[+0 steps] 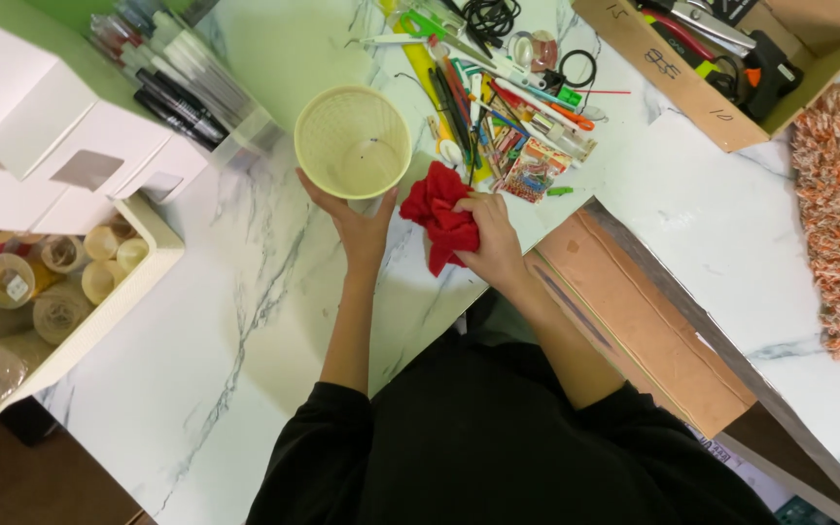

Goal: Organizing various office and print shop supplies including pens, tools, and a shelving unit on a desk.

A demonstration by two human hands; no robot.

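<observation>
Bright, even overhead light fills the head view — the white marble table (245, 321) reads clean, with soft glare near its top edge. Shadows are faint and short beneath the yellow mesh basket (352, 141). Focus is fairly sharp at centre; wide-angle bending skews the edges — corners look slightly soft.

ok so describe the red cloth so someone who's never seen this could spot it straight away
On the white marble table, look just right of the round pale yellow mesh basket that the left hand steadies. The red cloth is bunched in the right hand, beside the heap of pens. It is the only soft, crumpled red thing there.
</observation>
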